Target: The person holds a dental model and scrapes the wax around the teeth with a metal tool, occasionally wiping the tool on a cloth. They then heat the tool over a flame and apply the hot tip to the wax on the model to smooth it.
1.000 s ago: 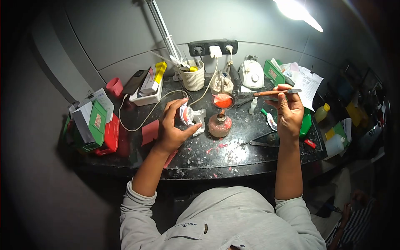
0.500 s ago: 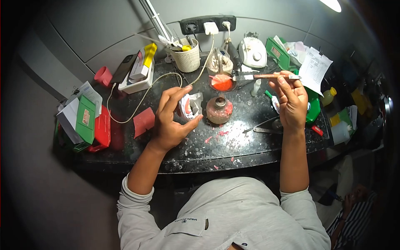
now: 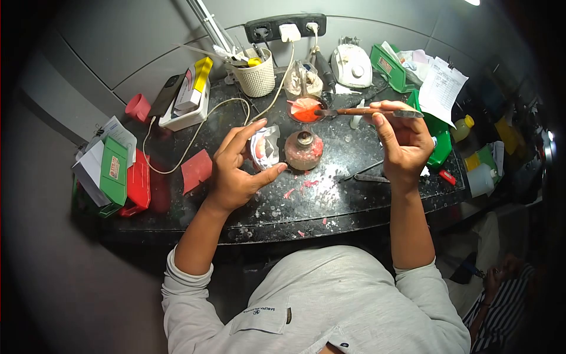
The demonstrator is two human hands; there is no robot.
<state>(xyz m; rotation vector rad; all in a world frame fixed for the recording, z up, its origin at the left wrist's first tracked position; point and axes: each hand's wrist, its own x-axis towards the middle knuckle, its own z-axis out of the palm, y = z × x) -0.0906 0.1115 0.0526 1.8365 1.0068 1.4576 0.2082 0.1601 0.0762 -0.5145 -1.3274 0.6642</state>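
Note:
My left hand (image 3: pixel 231 171) is curled around a white dental cast (image 3: pixel 265 147) with pink wax on it. Between the thumb and fingers of my right hand (image 3: pixel 405 144) is a wax knife (image 3: pixel 356 111) with a brown handle, held almost level. Its dark tip reaches the edge of a small dish of red wax (image 3: pixel 306 113), where a pink wax piece lies. A glass spirit lamp (image 3: pixel 303 154) with a metal top stands between my hands; I see no clear flame on it. A pink wax sheet (image 3: pixel 196 171) lies left of my left hand.
Metal tweezers (image 3: pixel 371 177) lie by my right wrist. At the back are a tool cup (image 3: pixel 254 76) and a white device (image 3: pixel 352 66). Green and red boxes (image 3: pixel 137 183) stand at the left, a green box (image 3: pixel 439 144) at the right. A cable (image 3: pixel 207 127) crosses the bench. Another person sits lower right.
The knife has shifted left, its tip now at the wax dish, and my right fingers have changed their hold. The cast has turned slightly in my left hand. The whole view has shifted a little.

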